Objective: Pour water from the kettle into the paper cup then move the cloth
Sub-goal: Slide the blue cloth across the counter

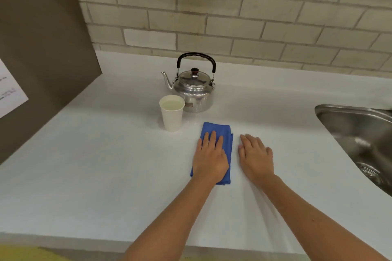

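A shiny metal kettle (194,89) with a black handle stands upright at the back of the white counter (95,165), spout pointing left. In front of it and slightly left stands a white paper cup (172,113) with water in it. A folded blue cloth (220,131) lies flat on the counter to the right of the cup. My left hand (210,158) rests palm down on the cloth, fingers flat and together. My right hand (255,155) lies flat on the bare counter just right of the cloth, holding nothing.
A steel sink (358,135) is set into the counter at the right. A tiled wall (233,17) runs behind the counter and a brown panel (42,48) with a paper sheet (9,91) stands at the left. The counter's front edge runs along the bottom.
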The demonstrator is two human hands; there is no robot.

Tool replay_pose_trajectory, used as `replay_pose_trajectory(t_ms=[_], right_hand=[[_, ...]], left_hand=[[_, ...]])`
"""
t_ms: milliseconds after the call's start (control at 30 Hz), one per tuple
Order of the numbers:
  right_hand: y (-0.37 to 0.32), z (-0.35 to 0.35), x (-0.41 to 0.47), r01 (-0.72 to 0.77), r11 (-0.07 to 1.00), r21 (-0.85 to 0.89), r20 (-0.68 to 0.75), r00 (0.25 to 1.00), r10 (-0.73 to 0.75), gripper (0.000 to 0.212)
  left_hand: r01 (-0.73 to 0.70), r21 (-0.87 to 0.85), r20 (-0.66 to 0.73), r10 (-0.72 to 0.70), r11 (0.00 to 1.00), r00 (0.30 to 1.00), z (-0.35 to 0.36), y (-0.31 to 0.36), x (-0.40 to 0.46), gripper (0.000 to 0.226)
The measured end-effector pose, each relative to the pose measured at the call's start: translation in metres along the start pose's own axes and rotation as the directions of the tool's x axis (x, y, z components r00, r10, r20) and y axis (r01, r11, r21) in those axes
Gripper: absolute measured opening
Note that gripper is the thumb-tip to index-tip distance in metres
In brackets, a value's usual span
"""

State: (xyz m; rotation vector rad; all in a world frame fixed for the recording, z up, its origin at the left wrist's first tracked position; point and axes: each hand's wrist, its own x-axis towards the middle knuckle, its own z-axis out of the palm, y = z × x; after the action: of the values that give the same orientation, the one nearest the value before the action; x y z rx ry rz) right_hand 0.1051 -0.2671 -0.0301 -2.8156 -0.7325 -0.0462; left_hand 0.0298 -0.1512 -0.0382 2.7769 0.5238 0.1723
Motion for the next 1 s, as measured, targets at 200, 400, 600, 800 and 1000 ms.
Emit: replay_pose_trajectory(t_ms=[200,400,600,800,1000], right_hand=[[-0.038,0.006,0.007,-0.016,0.999,0.041,0.041,0.999,0.015,0.046],[-0.090,0.010,0.018,0.038,0.994,0.107,0.067,0.997,-0.045,0.047],[-0.101,0.014,0.025,-0.026,0.994,0.103,0.040,0.999,0.022,0.047],[-0.098,0.016,0.037,-0.120,0.987,0.104,0.008,0.993,0.120,0.048],[-0.112,0.021,0.038,-0.117,0.989,0.088,0.022,0.993,0.116,0.048]], left_hand=[[0.149,-0.026,-0.120,-0.151,0.988,0.981,-0.028,-0.097,-0.111,0.053],[0.295,-0.014,-0.161,-0.294,0.955,0.942,-0.060,-0.179,-0.087,0.053],[0.335,0.053,-0.115,-0.328,0.941,0.938,-0.080,-0.244,0.000,0.052],[0.233,0.141,-0.085,-0.222,0.962,0.971,-0.087,-0.246,0.070,0.052],[0.141,0.145,-0.028,-0.139,0.979,0.990,-0.079,-0.228,0.081,0.051]])
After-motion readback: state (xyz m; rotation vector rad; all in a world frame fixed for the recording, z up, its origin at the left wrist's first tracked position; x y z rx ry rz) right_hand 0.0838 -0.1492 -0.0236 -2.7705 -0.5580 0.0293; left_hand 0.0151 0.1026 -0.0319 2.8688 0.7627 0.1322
